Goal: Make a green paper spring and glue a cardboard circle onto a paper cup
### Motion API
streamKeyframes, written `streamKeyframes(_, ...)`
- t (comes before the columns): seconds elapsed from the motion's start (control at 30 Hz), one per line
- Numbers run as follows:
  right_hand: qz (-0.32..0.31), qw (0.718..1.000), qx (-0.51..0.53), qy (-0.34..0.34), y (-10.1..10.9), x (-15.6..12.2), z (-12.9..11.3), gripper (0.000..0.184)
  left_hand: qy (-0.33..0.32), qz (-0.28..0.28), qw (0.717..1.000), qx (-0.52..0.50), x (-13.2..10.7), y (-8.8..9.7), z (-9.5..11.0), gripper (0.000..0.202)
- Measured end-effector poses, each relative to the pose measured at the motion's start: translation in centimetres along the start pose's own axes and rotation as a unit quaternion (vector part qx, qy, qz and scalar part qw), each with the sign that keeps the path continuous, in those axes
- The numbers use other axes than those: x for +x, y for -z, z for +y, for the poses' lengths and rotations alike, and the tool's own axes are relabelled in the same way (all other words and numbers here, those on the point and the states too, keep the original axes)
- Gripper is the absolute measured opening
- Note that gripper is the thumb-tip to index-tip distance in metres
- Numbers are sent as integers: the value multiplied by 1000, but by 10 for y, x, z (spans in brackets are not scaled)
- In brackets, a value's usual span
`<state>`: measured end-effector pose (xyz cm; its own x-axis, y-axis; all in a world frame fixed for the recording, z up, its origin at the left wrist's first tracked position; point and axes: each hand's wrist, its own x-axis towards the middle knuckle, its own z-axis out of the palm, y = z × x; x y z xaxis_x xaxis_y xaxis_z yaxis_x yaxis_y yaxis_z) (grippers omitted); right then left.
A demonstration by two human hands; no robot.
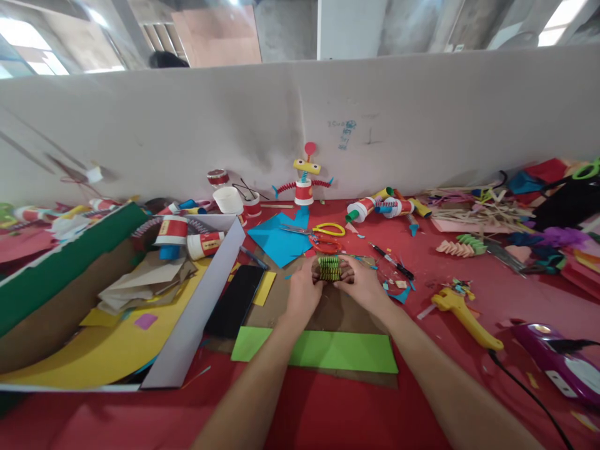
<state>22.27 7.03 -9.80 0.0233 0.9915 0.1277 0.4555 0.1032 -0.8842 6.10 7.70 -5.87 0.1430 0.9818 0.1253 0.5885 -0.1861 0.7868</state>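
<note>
Between my two hands, a small accordion-folded paper spring (330,269), green and yellow-black in its pleats, is held over a brown cardboard sheet (347,312). My left hand (304,284) grips its left end, fingers closed. At the right end, my right hand (362,282) is closed on it too. Below my wrists a bright green paper strip (342,350) lies across the cardboard. Just beyond my hands are yellow-handled scissors (332,229), red-handled scissors (324,244) and blue paper (276,237).
On the left stands an open box (197,312) holding papers and paper cups, with a black phone (235,300) beside it. A yellow glue gun (466,319) and purple power unit (557,362) lie right. A paper-cup figure (304,190) stands at the back wall.
</note>
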Motion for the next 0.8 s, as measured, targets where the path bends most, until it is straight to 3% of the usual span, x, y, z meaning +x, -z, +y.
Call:
streamKeyframes(0.17, 8, 1000, 16, -5, 1, -3, -6, 57, 39, -4, 999, 3, -2, 1, 4, 54)
streamKeyframes(0.27, 12, 1000, -10, -10, 9, -3, -11, 55, 28, 12, 999, 18, -2, 5, 1, 57)
streamKeyframes(0.4, 84, 991, -107, -16, 39, -1, -15, 31, 7, 67, 994, 86, 0, 26, -12, 44)
streamKeyframes(0.53, 137, 956, -259, -7, 64, 0, -15, 21, 63, 52, 986, 142, 3, 49, -21, 28)
streamKeyframes(0.63, 118, 923, -365, 23, 59, 0, -13, 22, 31, 45, 979, 197, 3, 54, -20, 25)
streamKeyframes(0.8, 88, 895, -437, 29, 37, -2, -13, 25, -18, -5, 967, 252, -1, 44, -16, 21)
